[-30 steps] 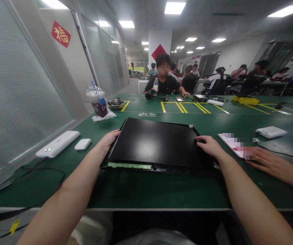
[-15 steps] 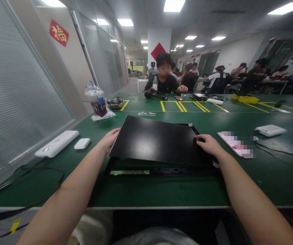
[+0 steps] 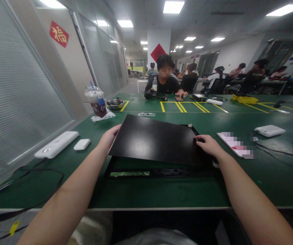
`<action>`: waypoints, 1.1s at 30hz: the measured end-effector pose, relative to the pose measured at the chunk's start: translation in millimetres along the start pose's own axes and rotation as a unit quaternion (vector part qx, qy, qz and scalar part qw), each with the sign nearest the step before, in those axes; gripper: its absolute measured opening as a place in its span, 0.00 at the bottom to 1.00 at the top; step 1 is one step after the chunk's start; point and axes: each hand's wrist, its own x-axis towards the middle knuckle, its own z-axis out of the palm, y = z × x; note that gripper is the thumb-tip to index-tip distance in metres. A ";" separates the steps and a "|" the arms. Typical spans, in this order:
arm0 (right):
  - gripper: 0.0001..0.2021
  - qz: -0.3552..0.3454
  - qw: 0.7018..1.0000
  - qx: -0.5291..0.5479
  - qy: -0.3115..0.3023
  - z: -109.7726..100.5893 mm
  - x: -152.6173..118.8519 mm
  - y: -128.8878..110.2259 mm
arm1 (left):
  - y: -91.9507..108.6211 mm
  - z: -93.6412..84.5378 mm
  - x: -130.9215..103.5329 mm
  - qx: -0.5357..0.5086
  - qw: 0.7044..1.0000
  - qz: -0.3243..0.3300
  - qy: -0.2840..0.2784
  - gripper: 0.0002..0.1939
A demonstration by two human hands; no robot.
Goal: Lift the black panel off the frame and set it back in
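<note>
A thin black screen panel point(image 3: 154, 141) is tilted, its left end raised above a black frame point(image 3: 179, 172) that lies on the table. My left hand point(image 3: 110, 137) grips the panel's left edge, with its fingers partly hidden behind it. At the other end, my right hand point(image 3: 207, 145) pinches the panel's right edge between thumb and fingers, close to the frame's right side. A green circuit strip point(image 3: 130, 174) shows along the frame's near side, below the panel. The panel covers most of the frame's middle.
On the green table point(image 3: 161, 197) stand a plastic drink cup point(image 3: 98, 103), a white power bank point(image 3: 57, 144) and a small white case point(image 3: 82, 144) to the left. A phone point(image 3: 235, 144) and a white device with cables point(image 3: 270, 130) lie right. A person point(image 3: 165, 81) sits opposite.
The panel's left end has risen very slightly with my left hand; my right hand stays in place. Across the table, the person's hand has lowered toward a flat object.
</note>
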 end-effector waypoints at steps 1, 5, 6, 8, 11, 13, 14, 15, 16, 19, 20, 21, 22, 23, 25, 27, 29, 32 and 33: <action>0.17 0.001 1.000 0.000 -0.001 -0.1 -0.2 -0.2 | 0.8 -0.4 1.6 -0.023 1.000 0.003 -0.008 0.19; 0.18 0.000 1.000 0.000 -0.002 0.3 -0.2 0.6 | 2.4 -5.5 4.2 -0.046 0.995 0.023 -0.087 0.22; 0.18 0.000 1.000 0.000 -0.002 0.5 0.0 0.8 | 2.2 -7.2 3.9 -0.035 0.994 0.034 -0.102 0.22; 0.18 0.001 1.000 0.001 -0.004 0.5 0.3 1.0 | 1.5 -10.7 3.6 -0.013 0.991 0.066 -0.119 0.23; 0.19 0.001 1.000 0.000 -0.012 0.5 1.1 0.3 | 0.5 -16.1 5.4 0.002 0.986 0.104 -0.133 0.26; 0.21 0.007 1.000 -0.002 -0.011 1.0 1.8 0.0 | 0.2 -19.1 7.6 0.009 0.984 0.110 -0.141 0.27; 0.22 0.013 1.000 -0.002 -0.007 1.5 2.2 0.1 | 0.2 -20.3 8.4 0.014 0.983 0.114 -0.145 0.28; 0.24 0.019 1.000 -0.001 -0.001 2.1 2.7 0.4 | 0.1 -21.1 9.0 0.018 0.981 0.121 -0.148 0.29; 0.25 0.023 1.000 0.002 0.004 2.9 3.2 1.0 | -0.1 -21.5 9.1 0.022 0.980 0.129 -0.150 0.29; 0.28 0.028 0.999 0.019 0.008 5.3 5.0 3.3 | -0.6 -20.9 6.7 0.030 0.976 0.151 -0.157 0.30; 0.28 0.029 0.999 0.026 0.009 5.8 5.4 3.9 | -0.8 -20.1 5.1 0.030 0.975 0.154 -0.158 0.31; 0.29 0.032 0.999 0.032 0.012 6.0 5.7 4.1 | -1.0 -19.1 3.4 0.027 0.974 0.159 -0.157 0.31; 0.28 0.034 0.999 0.040 0.014 5.9 5.7 3.9 | -1.2 -17.9 1.6 0.022 0.974 0.162 -0.155 0.31; 0.26 0.034 0.998 0.049 0.015 5.4 5.4 3.3 | -1.4 -16.7 -0.2 0.015 0.974 0.166 -0.152 0.31; 0.22 0.038 0.996 0.074 0.012 3.3 4.1 0.9 | -1.6 -14.5 -3.4 0.001 0.975 0.171 -0.145 0.32; 0.20 0.054 0.993 0.100 0.012 0.5 2.3 -2.3 | -1.7 -13.0 -5.2 -0.007 0.975 0.174 -0.140 0.32; 0.19 0.079 0.989 0.122 0.018 -2.3 0.9 -5.1 | -1.8 -12.6 -4.9 -0.009 0.976 0.173 -0.135 0.31; 0.18 0.094 0.984 0.149 0.014 -4.4 0.1 -6.1 | -3.2 -13.8 -0.6 -0.013 0.980 0.164 -0.114 0.29; 0.17 0.094 0.983 0.156 0.014 -4.4 0.2 -5.3 | -4.2 -14.2 1.5 -0.018 0.983 0.152 -0.101 0.29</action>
